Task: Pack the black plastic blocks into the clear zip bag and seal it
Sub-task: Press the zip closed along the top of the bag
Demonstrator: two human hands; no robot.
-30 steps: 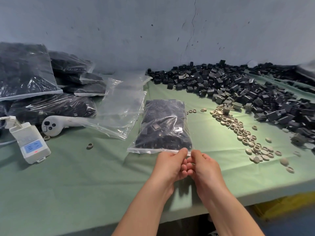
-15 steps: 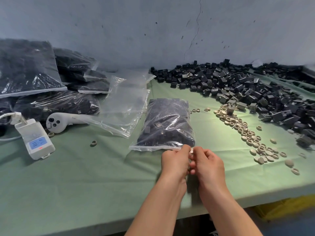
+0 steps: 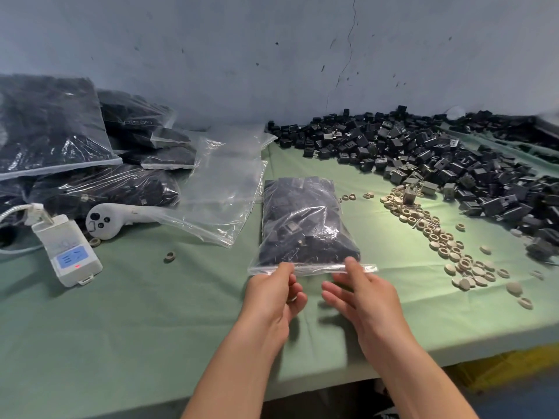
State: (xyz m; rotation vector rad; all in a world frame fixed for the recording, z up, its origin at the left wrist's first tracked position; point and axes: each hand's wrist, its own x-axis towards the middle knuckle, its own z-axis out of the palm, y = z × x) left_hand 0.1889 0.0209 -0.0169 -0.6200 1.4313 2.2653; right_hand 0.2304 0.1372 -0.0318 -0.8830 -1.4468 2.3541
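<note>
At the far left, a stack of filled zip bags point(image 3: 51, 125) leans near the wall. In front of it lies a white power strip point(image 3: 68, 249) with a blue face, and a white handheld device point(image 3: 102, 222) just beside it. A flat heap of empty clear bags point(image 3: 223, 189) lies right of those on the green surface point(image 3: 121, 328).

The clear zip bag point(image 3: 305, 219) lies at centre, full of black blocks, with its zip strip at the near end. The left hand point(image 3: 272, 297) pinches that strip near its left corner, thumb on top and fingers point(image 3: 298, 297) curled below. The right hand point(image 3: 363, 294) is loose and open. Its thumb tip rests on the strip further right, and its fingers point(image 3: 332, 293), slightly blurred, reach out straight below the bag's edge and grip nothing.

To the right, a trail of beige rings point(image 3: 438, 234) runs toward the near edge. Beyond it, the loose black plastic blocks point(image 3: 423, 158) are heaped along the wall to the far right.
</note>
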